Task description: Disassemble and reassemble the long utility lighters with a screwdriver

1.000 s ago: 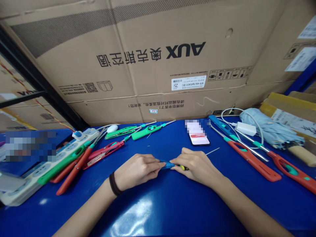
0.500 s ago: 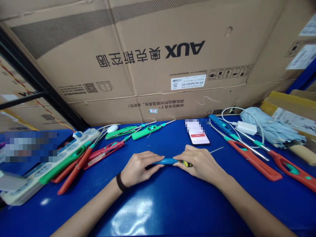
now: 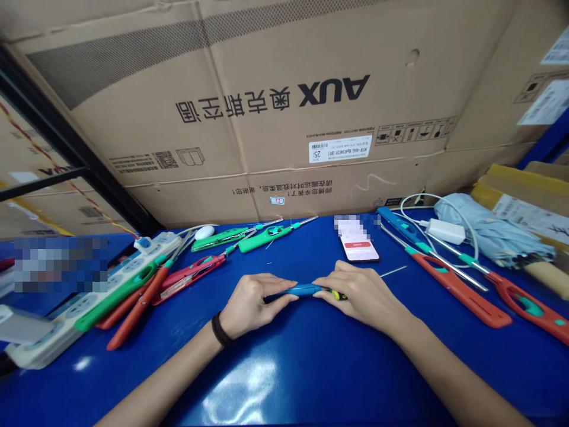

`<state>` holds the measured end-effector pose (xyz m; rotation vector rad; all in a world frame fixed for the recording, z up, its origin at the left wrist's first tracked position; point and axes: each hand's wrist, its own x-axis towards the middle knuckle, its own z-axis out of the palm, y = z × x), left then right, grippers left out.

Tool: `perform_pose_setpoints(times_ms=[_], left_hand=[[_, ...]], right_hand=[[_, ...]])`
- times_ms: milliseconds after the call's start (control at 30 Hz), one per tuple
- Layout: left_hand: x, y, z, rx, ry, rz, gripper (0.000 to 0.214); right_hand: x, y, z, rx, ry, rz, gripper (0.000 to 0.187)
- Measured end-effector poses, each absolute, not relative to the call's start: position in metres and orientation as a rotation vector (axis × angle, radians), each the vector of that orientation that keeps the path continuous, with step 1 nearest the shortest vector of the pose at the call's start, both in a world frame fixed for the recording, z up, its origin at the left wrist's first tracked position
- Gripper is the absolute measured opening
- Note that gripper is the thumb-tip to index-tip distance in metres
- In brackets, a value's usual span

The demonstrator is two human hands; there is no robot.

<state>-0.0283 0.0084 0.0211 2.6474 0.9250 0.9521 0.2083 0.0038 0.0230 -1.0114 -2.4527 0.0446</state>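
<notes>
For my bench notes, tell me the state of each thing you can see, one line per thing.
Left hand, closed around the blue plastic piece
Right hand, pinching the yellow-and-black tip
Phone, face up, screen lit
Umbrella, folded
White charger, cable attached
Power strip, lying flat
Orange utility lighter, lying flat, untouched

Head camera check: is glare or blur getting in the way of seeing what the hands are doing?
In the head view, glare lies on the blue tabletop below the hands, not on them. The left hand, right hand and blue tool look sharp, though fingers partly cover the tool. Pixelation hides the top of the phone.
</notes>
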Motion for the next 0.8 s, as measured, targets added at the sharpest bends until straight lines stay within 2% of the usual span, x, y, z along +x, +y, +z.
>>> perform_pose_setpoints(times_ms=[233,633,800], left_hand=[[-0.023,0.003,0.02,2.723,0.868,0.951,0.02],[-0.037,0.01,0.022,2.753,0.947,0.701,0.031],[-0.033,0.008,0.015,2.707,0.928,0.816,0.024]], right_hand=[[0.204,0.006,0.016,-0.961,-2.507,-0.022,0.029],[0.204,0.004,0.014,-0.92,-2.518,-0.105,0.024],[0.207,0.005,0.013,-0.916,-2.522,-0.12,0.026]])
